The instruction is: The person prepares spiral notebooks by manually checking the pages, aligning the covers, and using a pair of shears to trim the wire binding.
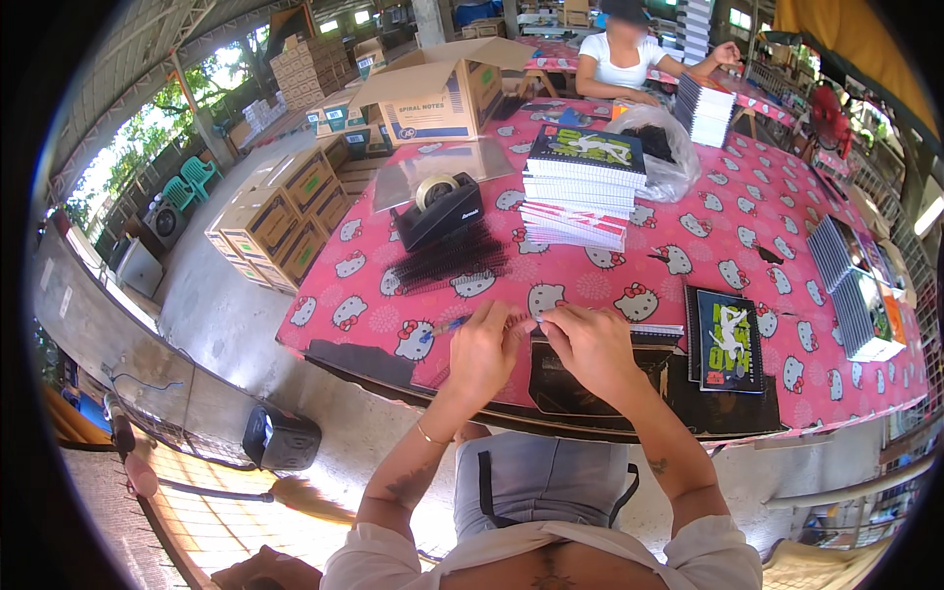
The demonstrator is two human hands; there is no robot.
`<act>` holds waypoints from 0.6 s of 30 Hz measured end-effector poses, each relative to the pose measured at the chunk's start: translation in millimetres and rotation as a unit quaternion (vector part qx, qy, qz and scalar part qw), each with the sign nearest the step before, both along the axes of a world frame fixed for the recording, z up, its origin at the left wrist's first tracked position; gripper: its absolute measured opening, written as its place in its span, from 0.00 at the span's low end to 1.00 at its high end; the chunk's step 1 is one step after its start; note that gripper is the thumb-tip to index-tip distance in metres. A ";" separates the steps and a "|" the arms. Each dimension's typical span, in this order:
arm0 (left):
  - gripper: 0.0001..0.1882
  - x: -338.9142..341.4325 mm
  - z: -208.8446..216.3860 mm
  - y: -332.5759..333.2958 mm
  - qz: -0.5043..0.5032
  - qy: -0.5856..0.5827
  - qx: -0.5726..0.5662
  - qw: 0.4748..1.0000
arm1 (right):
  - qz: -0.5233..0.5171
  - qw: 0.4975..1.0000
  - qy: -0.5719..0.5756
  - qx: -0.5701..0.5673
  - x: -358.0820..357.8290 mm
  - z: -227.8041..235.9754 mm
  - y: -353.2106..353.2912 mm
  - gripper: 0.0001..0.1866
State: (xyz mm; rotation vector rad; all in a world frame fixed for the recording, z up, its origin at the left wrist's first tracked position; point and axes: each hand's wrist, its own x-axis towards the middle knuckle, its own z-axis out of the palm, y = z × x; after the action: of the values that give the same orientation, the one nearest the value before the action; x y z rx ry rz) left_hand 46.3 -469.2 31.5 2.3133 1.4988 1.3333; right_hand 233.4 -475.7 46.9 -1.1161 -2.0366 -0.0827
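My left hand (485, 346) and my right hand (590, 344) are close together at the table's near edge, fingers closed in a pinch. What they pinch is mostly hidden and too small to name. A thin item with a blue end (429, 336) shows by my left hand. Beside my right hand is the white page edge of a notebook (661, 330), over a black board (580, 382). Spiral notebooks with black, green and white covers (728, 342) lie to the right. Beyond my hands are a pile of black spiral coils (450, 261) and a black tape dispenser (442, 218).
A tall notebook stack (582, 192) stands mid-table, beside a clear plastic bag (678, 167). More notebooks (854, 285) are at the right edge. An open carton (433, 103) stands far left, closed cartons (280, 211) on the floor. Another person (629, 59) sits across the table.
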 end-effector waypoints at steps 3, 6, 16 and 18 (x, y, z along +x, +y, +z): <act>0.15 -14.4 12.1 16.5 -0.120 -0.050 -0.046 0.991 | 0.018 0.999 0.002 -0.043 6.1 2.3 -0.5 0.05; 0.14 -32.1 25.3 26.0 -0.238 -0.002 -0.118 0.964 | 0.044 0.995 0.023 -0.089 9.3 7.7 1.4 0.08; 0.09 -32.6 31.7 35.4 -0.253 -0.031 -0.157 0.954 | 0.083 0.981 0.016 -0.177 4.2 25.0 13.2 0.13; 0.09 -34.7 32.6 37.2 -0.245 -0.036 -0.197 0.949 | 0.090 0.979 0.023 -0.180 6.0 24.6 13.7 0.13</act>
State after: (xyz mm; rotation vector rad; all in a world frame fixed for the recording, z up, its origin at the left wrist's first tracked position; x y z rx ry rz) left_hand 11.6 -432.1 64.1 2.1456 0.9605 0.8810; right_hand 239.4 -462.0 71.5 -1.1271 -2.1539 0.4154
